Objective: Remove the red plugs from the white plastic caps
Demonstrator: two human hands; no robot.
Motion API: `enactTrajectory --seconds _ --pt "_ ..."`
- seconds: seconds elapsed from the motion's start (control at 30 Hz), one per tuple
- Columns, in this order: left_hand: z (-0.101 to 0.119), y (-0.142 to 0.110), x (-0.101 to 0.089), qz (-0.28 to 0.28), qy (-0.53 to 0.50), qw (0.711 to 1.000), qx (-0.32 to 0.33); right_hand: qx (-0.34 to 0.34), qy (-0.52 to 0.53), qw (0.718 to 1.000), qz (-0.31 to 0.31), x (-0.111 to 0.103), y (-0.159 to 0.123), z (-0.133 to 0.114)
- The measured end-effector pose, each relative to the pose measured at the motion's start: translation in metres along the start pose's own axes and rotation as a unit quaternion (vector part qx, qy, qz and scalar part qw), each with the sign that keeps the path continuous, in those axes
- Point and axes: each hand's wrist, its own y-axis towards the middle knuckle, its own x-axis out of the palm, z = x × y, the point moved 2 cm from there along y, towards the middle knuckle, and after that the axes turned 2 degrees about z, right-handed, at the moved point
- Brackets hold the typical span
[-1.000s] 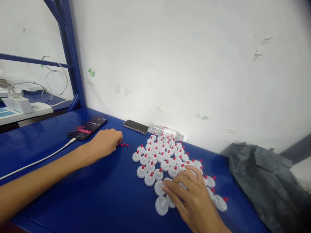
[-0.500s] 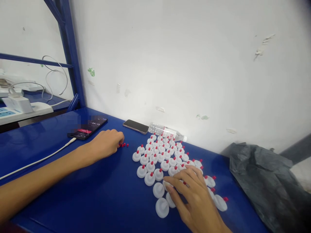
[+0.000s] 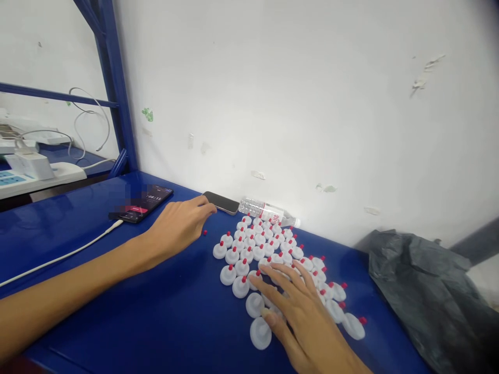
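Observation:
My left hand [image 3: 181, 224] is raised a little over the blue table, its thumb and fingers drawn together in a pinch; whatever they hold, if anything, is hidden. Just below those fingertips lies a small red tip cap [image 3: 205, 232]. White round nozzle caps [image 3: 233, 255], many topped with red tips, stand in a dense cluster to the right. Over the near side of this cluster, my right hand [image 3: 302, 306] spreads its fingers, covering several caps. By its thumb, a white nozzle cap without a red tip [image 3: 260, 333] sits at the front, with another bare one [image 3: 254, 305] behind it.
Against the wall lie a clear plastic bottle [image 3: 253, 207] and a dark phone [image 3: 222, 202]. Another phone [image 3: 150, 202] with a lit screen has a white cable [image 3: 74, 259] running left. A dark plastic bag [image 3: 424, 291] drapes at the right, and a power strip [image 3: 66, 176] is far left.
My left hand has lifted and moved right from the small red caps, its fingers now pinched. My right hand has shifted slightly left and its fingers have spread over the white caps.

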Motion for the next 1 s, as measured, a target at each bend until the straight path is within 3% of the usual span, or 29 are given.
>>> enactTrajectory --seconds 0.13,0.27,0.37,0.5,0.77,1.0 --pt "0.010 -0.007 0.003 0.043 -0.012 0.997 0.067 -0.044 -0.026 0.998 0.028 0.000 0.003 0.000" --pt "0.026 -0.019 0.010 0.089 -0.064 0.974 0.199 -0.071 -0.049 0.992 0.088 0.000 0.002 0.003" --pt "0.042 -0.028 0.010 0.108 -0.081 0.951 0.278 -0.037 -0.017 0.994 0.097 0.001 -0.001 0.003" --pt "0.062 -0.040 0.006 0.123 -0.104 0.922 0.352 0.005 0.034 0.988 0.152 0.000 -0.007 -0.002" --pt "0.072 -0.051 0.013 0.142 -0.052 0.913 0.378 -0.035 0.141 0.976 0.165 -0.002 -0.004 -0.013" --pt "0.076 -0.051 0.017 0.120 -0.049 0.900 0.417 -0.059 0.109 0.980 0.157 0.001 -0.002 -0.019"
